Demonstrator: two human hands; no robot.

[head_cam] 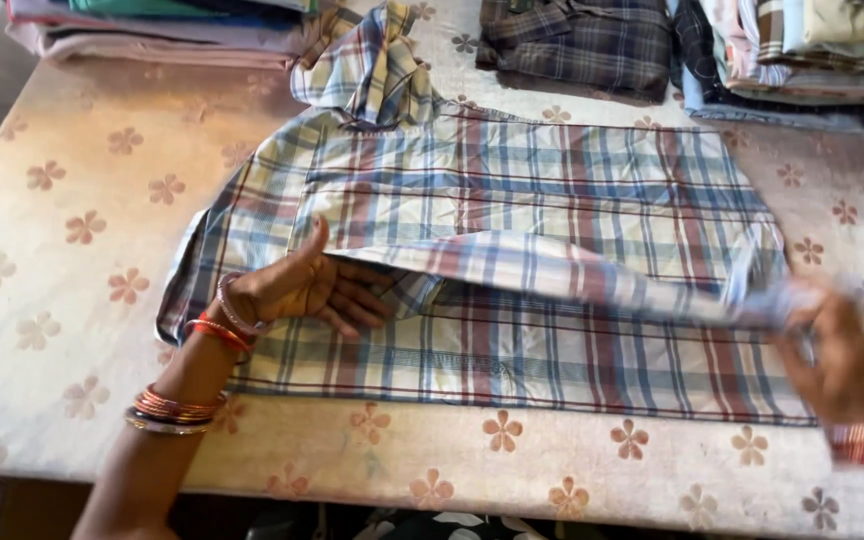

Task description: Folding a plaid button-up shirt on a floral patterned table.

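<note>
A plaid shirt (552,190) in blue, white and maroon lies spread flat on the table, collar toward the far side. My left hand (307,285) rests flat on the shirt near its left shoulder, fingers apart, pinning the cloth where a sleeve (572,275) begins. That sleeve stretches across the shirt to the right. My right hand (837,350), blurred, grips the sleeve's cuff end near the shirt's right edge. Both wrists wear bangles.
The table (82,230) has a pale cover with a flower print. Stacks of folded clothes (152,30) sit at the far left, and folded plaid and striped shirts (712,45) at the far right. The table's near edge runs below my arms.
</note>
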